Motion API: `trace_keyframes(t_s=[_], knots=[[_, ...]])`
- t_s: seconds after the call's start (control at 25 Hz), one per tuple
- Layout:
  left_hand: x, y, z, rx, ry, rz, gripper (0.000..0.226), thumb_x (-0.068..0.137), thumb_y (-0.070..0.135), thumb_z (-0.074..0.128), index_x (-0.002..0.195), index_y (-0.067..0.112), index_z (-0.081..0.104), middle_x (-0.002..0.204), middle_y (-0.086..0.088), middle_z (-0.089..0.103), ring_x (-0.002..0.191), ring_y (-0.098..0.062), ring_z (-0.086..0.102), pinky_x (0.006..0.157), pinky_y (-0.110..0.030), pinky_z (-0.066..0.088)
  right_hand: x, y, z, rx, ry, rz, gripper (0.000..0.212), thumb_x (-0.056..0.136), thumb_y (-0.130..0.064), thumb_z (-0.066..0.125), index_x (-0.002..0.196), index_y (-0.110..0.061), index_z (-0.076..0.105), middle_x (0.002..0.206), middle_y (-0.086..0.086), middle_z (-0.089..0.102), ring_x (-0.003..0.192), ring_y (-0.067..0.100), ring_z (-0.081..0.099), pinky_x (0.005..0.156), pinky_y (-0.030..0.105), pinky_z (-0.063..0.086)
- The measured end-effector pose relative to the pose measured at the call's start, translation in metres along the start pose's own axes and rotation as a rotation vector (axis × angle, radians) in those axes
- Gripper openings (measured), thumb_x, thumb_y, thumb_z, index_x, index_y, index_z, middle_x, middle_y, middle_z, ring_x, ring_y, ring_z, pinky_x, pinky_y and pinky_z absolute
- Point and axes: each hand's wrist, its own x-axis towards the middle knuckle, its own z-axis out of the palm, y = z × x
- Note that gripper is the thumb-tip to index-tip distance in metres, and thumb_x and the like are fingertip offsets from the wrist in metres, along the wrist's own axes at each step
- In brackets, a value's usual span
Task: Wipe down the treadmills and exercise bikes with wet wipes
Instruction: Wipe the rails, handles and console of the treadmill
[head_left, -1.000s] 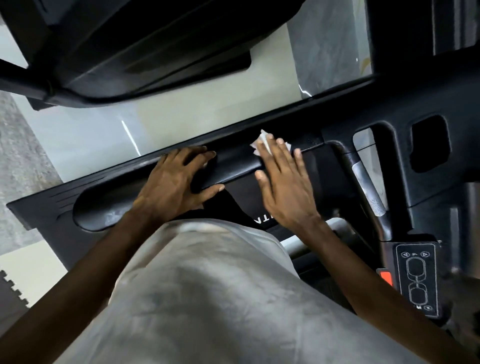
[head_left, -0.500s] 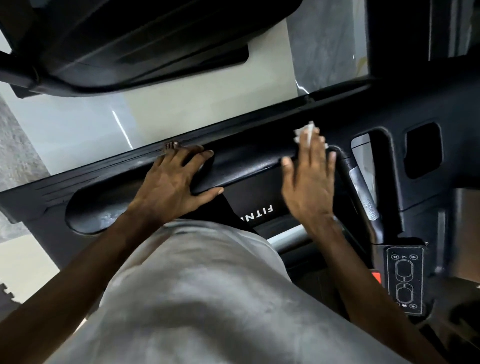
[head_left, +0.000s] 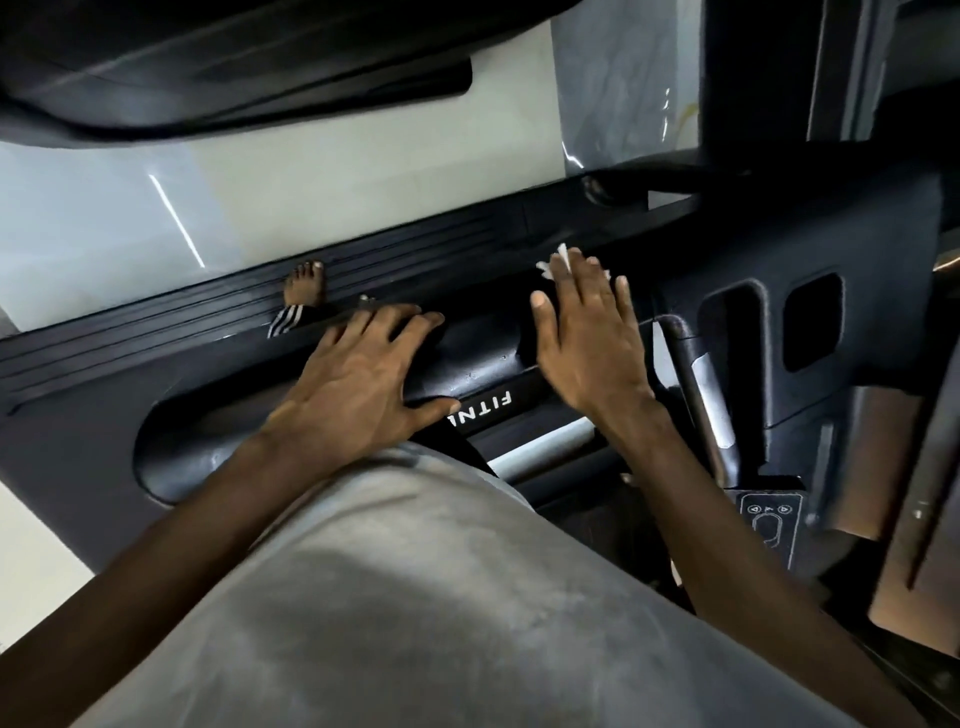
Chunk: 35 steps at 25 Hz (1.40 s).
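- Leans over a black treadmill console (head_left: 779, 234), with a grey shirt (head_left: 441, 597) filling the bottom of the view
- Presses a white wet wipe (head_left: 551, 266) onto the console's upper edge with the right hand (head_left: 587, 338); fingers straight and close together, not curled, only a crumpled corner of the wipe showing past the fingertips
- Rests the left hand (head_left: 358, 379) palm down on the rounded black handlebar (head_left: 478, 353), fingers spread and relaxed, thumb out to the side, grasping nothing
- Holds the two hands near each other but apart, bare black plastic between them
- Stands with a bare foot (head_left: 306, 283) on the ribbed side rail (head_left: 208, 322) below, next to glossy pale floor (head_left: 311, 197)
- Reads "FITN" in white lettering (head_left: 485, 408) just under the bar, between the wrists
- Leaves untouched, off to the right, a silver-patched grip (head_left: 711, 400) and a button panel (head_left: 771, 525)
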Motion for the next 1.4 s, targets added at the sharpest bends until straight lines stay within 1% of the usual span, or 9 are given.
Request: trace_keyframes(t_s=[0.2,0.32,0.44,0.64,0.84,1.0,1.16,1.32,1.4], knots=[[0.006,-0.006,-0.002,-0.025,-0.077,-0.032,0.097,0.07,0.084,0.045,0.149,0.029,0.039,0.145,-0.001,0.047,0.13,-0.028,0.047,0.107,-0.05,0.041,0.031,-0.043,-0.003,-0.031,-0.236,-0.279,0.054,0.105,-0.043,0.024,0.152,-0.02,0.042,0.161,-0.001,0.035,0.15,0.018,0.028,0.125,0.04,0.004],[0.015,-0.008,-0.009,-0.04,-0.185,-0.076,0.107,0.067,0.086,0.055,0.154,0.03,0.027,0.151,-0.002,0.039,0.137,-0.028,0.039,0.114,-0.047,0.031,0.06,-0.026,-0.008,-0.105,-0.31,-0.186,0.05,0.107,-0.04,0.022,0.151,-0.028,0.042,0.161,-0.007,0.034,0.149,0.012,0.027,0.123,0.043,0.0],[0.027,-0.011,-0.011,-0.057,-0.255,-0.055,0.117,0.062,0.092,0.054,0.155,0.029,0.022,0.151,-0.003,0.036,0.139,-0.029,0.036,0.12,-0.052,0.024,0.067,-0.004,-0.008,-0.202,-0.214,-0.004,0.055,0.105,-0.039,0.019,0.15,-0.02,0.044,0.158,0.0,0.04,0.147,0.019,0.033,0.124,0.044,0.005],[0.036,-0.012,-0.008,-0.077,-0.273,-0.05,0.122,0.053,0.096,0.04,0.153,0.027,0.028,0.147,-0.003,0.041,0.137,-0.031,0.041,0.117,-0.057,0.028,0.048,-0.038,-0.007,-0.045,-0.284,-0.274,0.049,0.106,-0.033,0.025,0.147,-0.026,0.049,0.157,-0.008,0.041,0.146,0.01,0.034,0.124,0.04,0.001],[0.038,-0.003,-0.007,-0.05,-0.227,-0.004,0.111,0.062,0.083,0.051,0.153,0.025,0.028,0.147,-0.004,0.042,0.134,-0.03,0.043,0.116,-0.056,0.031,0.042,0.0,-0.002,-0.027,0.008,0.009,0.051,0.104,-0.035,0.023,0.142,-0.025,0.056,0.151,-0.005,0.05,0.143,0.015,0.04,0.125,0.041,0.008],[0.041,0.012,-0.003,-0.037,-0.168,0.101,0.102,0.074,0.067,0.063,0.157,0.021,0.025,0.155,-0.007,0.034,0.137,-0.03,0.039,0.115,-0.046,0.033,-0.031,0.008,0.017,0.185,0.179,0.035,0.052,0.107,-0.032,0.021,0.158,-0.024,0.03,0.165,-0.004,0.026,0.153,0.015,0.019,0.126,0.042,0.007],[0.051,0.037,0.008,0.058,-0.145,0.066,0.106,0.077,0.068,0.064,0.158,0.015,0.022,0.158,-0.012,0.031,0.14,-0.034,0.036,0.116,-0.05,0.03,-0.03,0.036,0.022,0.261,0.241,0.315,0.054,0.109,-0.032,0.018,0.161,-0.025,0.011,0.168,-0.005,0.011,0.155,0.016,0.008,0.126,0.047,0.006],[0.056,0.047,0.018,0.057,-0.076,0.024,0.108,0.069,0.072,0.061,0.153,0.011,0.032,0.152,-0.016,0.041,0.133,-0.038,0.045,0.109,-0.055,0.038,-0.048,0.011,0.03,0.285,0.192,0.159,0.058,0.108,-0.038,0.018,0.162,-0.019,0.009,0.169,0.0,0.006,0.156,0.016,0.003,0.126,0.043,0.001],[0.057,0.047,0.019,0.06,-0.063,0.011,0.109,0.067,0.073,0.06,0.153,0.012,0.033,0.151,-0.015,0.043,0.131,-0.038,0.047,0.108,-0.054,0.04,-0.045,0.029,0.03,0.208,0.196,0.188,0.06,0.107,-0.043,0.014,0.162,-0.021,0.004,0.169,-0.002,0.003,0.155,0.015,0.003,0.126,0.045,0.002]])
